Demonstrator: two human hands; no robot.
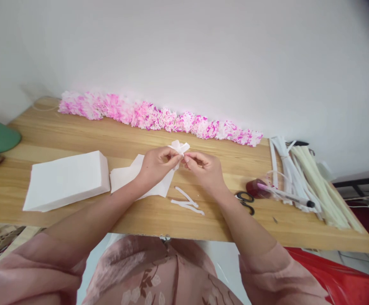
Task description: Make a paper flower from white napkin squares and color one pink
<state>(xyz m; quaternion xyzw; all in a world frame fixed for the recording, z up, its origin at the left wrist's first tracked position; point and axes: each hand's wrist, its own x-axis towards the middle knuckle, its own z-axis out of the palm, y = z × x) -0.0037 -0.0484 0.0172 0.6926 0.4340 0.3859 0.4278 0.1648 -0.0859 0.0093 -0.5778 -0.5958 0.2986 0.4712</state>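
Note:
Above the middle of the wooden table [76,135], both hands meet on a small folded piece of white tissue paper [180,148]. My left hand [157,164] pinches its lower end between thumb and fingers. My right hand [203,168] is closed too, its fingertips pinching the same tissue from the right. Under the hands lies a loose sheet of white tissue [130,176]. A few thin white paper strips [187,202] lie just in front of my right wrist.
A thick stack of white tissue [65,180] sits at the left. Pink-and-white paper flowers [159,116] line the wall. Black-handled scissors [246,201], a small dark red pot [254,188], a pink pen [286,196] and a bundle of pale sticks [311,178] lie at the right.

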